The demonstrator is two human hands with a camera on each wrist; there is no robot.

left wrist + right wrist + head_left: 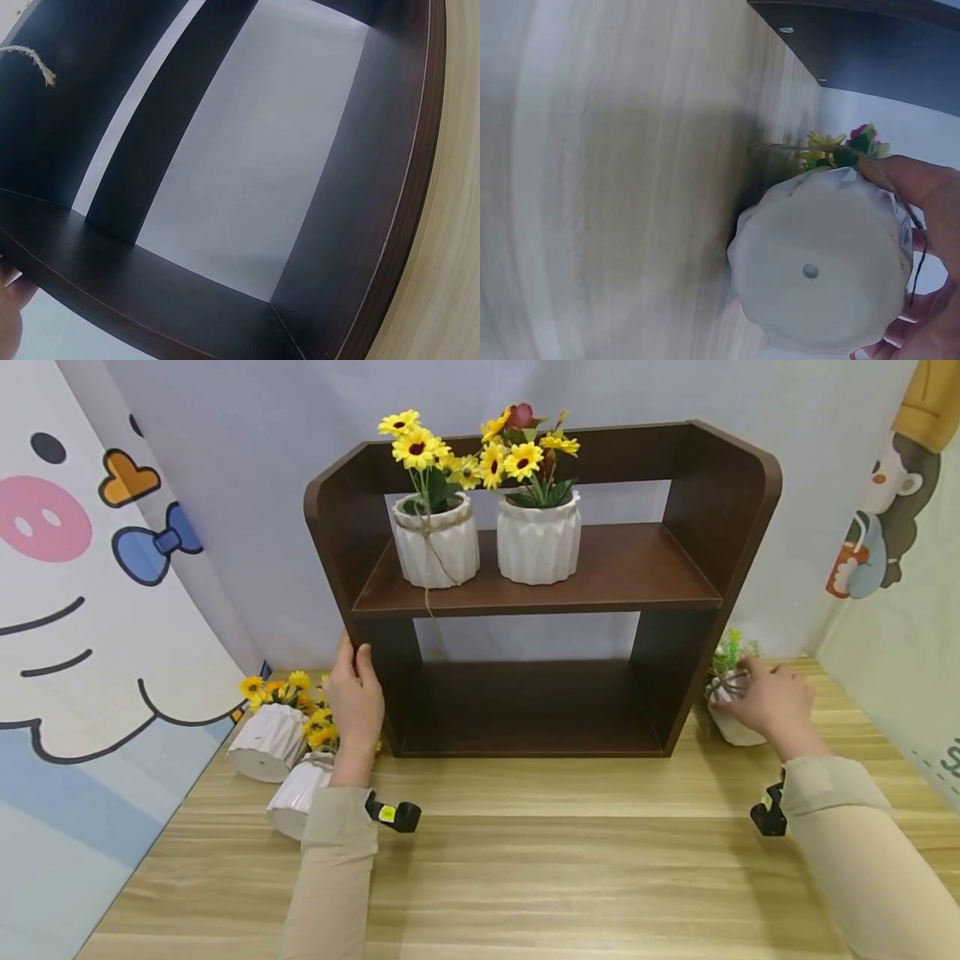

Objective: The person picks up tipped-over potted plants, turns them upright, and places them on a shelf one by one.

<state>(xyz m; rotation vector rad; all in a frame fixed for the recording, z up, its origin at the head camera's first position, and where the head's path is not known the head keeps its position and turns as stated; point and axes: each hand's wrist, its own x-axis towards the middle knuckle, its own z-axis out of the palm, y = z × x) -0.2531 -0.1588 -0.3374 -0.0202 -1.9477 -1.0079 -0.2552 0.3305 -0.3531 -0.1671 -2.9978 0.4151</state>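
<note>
A dark brown two-tier shelf [547, 681] stands upright on the table. My left hand [356, 697] rests against its left side panel, fingers along the outer face; part of that hand [9, 311] shows in the left wrist view. To the shelf's right, my right hand [772, 702] grips a white flowerpot [738, 727] with a green plant and twine around it. The pot is tilted, and in the right wrist view its round base [817, 270] with a small hole faces the camera. Two white pots of yellow flowers [437, 547] [538, 539] stand on the upper tier.
Two more white flowerpots [268, 742] [294, 797] with yellow flowers lie tipped over left of the shelf, partly behind my left forearm. The table [562, 877] has a light wood grain. Behind the shelf is a pale wall [247, 527]; printed panels [67, 635] stand at the sides.
</note>
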